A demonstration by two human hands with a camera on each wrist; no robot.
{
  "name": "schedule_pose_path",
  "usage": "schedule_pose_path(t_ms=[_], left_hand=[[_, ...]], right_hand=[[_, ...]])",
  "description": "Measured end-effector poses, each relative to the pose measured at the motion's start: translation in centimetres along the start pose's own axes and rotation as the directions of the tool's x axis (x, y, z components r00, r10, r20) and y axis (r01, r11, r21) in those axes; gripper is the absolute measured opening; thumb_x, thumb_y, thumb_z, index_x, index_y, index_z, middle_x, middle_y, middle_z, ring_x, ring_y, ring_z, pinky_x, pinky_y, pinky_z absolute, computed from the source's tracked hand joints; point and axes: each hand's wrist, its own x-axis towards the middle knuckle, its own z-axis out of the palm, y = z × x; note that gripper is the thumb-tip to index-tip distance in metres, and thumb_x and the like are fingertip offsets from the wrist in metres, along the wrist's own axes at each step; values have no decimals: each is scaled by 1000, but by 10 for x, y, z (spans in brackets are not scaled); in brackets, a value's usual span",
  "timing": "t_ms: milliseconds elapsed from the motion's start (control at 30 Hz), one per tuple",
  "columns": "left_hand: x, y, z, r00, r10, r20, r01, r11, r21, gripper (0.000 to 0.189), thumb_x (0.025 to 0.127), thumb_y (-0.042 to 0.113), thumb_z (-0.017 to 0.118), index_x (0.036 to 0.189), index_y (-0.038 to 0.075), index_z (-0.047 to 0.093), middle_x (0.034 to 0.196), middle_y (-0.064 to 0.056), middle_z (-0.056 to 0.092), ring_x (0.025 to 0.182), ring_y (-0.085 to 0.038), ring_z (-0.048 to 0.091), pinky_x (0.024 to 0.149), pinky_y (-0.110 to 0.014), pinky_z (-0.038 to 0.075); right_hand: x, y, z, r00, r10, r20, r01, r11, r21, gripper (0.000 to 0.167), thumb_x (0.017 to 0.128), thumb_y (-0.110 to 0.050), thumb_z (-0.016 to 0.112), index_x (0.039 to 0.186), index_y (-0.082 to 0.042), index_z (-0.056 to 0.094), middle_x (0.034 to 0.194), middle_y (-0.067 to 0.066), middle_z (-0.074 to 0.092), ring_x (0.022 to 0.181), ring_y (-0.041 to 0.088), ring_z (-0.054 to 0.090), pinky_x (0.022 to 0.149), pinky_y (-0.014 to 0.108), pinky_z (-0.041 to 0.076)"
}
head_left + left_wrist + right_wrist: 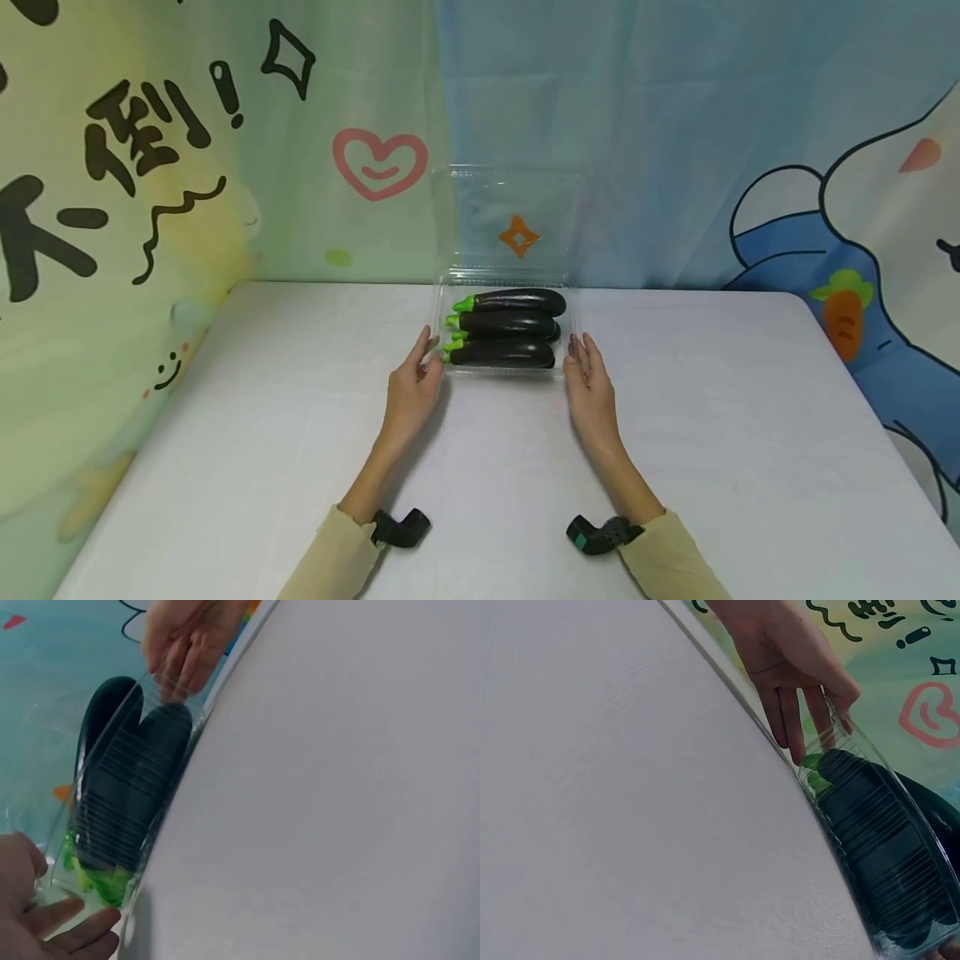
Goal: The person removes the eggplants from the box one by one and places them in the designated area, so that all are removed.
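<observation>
A clear plastic clamshell box (pixel 498 372) sits at the far side of the table with its lid (pixel 480 221) raised upright behind it. Several dark purple eggplants (pixel 504 354) with green stem ends lie crosswise inside, stems to the left. My left hand (pixel 412 387) holds the box's left side, its thumb at the rim and its fingers along the outer wall. On the right side, my right hand (pixel 590 396) grips the opposite wall in the same way. Through the ribbed front wall, the eggplants (pixel 885 847) also show in the right wrist view.
A white table (pixel 517 483) spreads around the box. Directly behind its far edge hangs a printed curtain (pixel 637 150), close to the raised lid. Both wrists carry black devices (pixel 401 528).
</observation>
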Motion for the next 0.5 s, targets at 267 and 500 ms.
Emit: schedule_pose_path(t_ms=[267, 500], left_hand=[[8, -3, -5, 999, 25, 21, -27, 996, 89, 59, 91, 23, 46, 149, 19, 39, 133, 0, 63, 85, -17, 66, 70, -32, 49], [13, 1, -10, 995, 60, 79, -78, 965, 251, 63, 88, 26, 43, 151, 20, 36, 147, -3, 49, 128, -28, 54, 105, -48, 43]], right_hand=[[0, -2, -2, 997, -36, 74, 35, 999, 9, 60, 105, -23, 33, 156, -8, 5, 162, 9, 21, 150, 23, 23, 120, 41, 22], [6, -1, -7, 990, -88, 114, 90, 996, -14, 61, 105, -18, 33, 156, -6, 2, 160, 16, 22, 149, 29, 23, 121, 44, 21]])
